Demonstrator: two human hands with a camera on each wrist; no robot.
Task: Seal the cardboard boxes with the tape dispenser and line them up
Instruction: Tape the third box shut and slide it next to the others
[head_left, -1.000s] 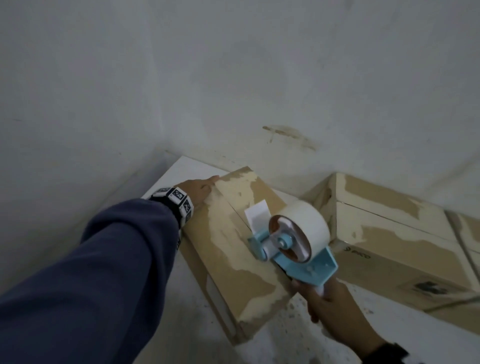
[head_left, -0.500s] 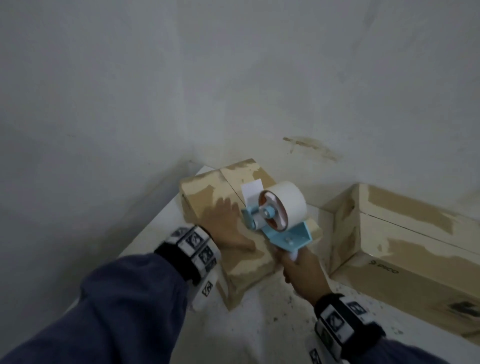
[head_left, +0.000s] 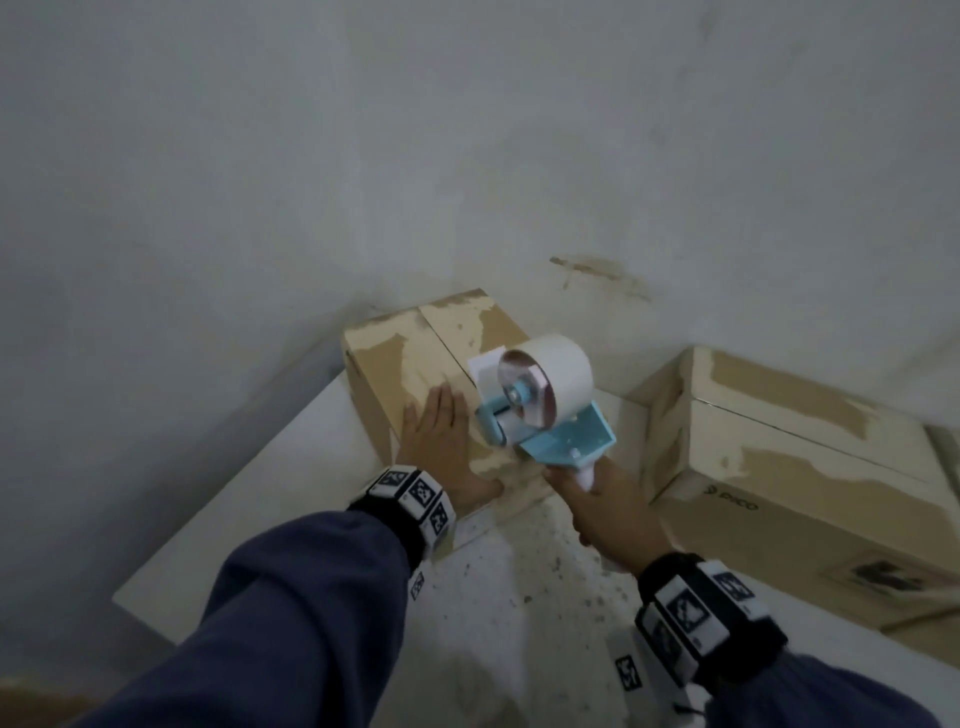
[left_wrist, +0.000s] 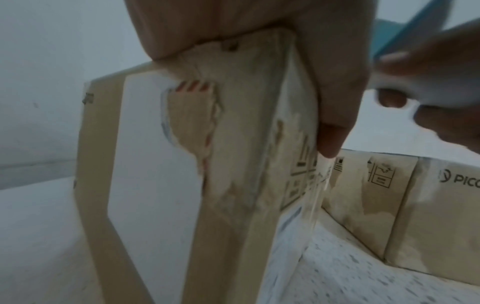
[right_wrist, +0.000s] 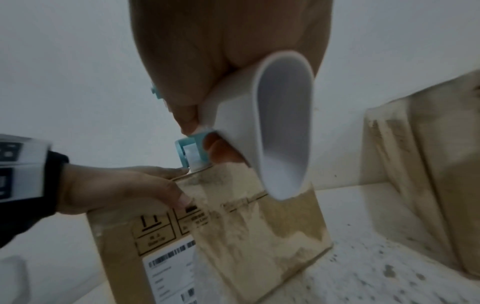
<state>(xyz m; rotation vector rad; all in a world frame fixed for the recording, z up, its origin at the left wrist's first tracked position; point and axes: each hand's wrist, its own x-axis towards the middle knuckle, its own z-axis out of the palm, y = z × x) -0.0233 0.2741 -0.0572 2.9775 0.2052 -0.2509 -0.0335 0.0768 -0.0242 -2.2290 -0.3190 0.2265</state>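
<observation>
A small worn cardboard box (head_left: 410, 358) stands in the wall corner on the white table (head_left: 291, 467). My left hand (head_left: 441, 447) lies flat on its near top, fingers straight, thumb over the front edge (right_wrist: 124, 189). My right hand (head_left: 608, 514) grips the white handle (right_wrist: 259, 127) of the light blue tape dispenser (head_left: 540, 415). Its white tape roll (head_left: 550, 374) hovers over the box's top seam, just right of my left hand. In the left wrist view the box front (left_wrist: 233, 164) fills the frame, with my thumb down its right edge.
A longer cardboard box (head_left: 789, 467) marked PICO (left_wrist: 462, 179) lies to the right against the wall. The table surface (head_left: 519, 597) near me is speckled with dirt. The table's left edge (head_left: 218, 499) drops off beside my left arm. Walls close in behind and left.
My left hand has slid from the box's far corner back to its near top. The dispenser has stayed over the top seam, and the view has pulled back.
</observation>
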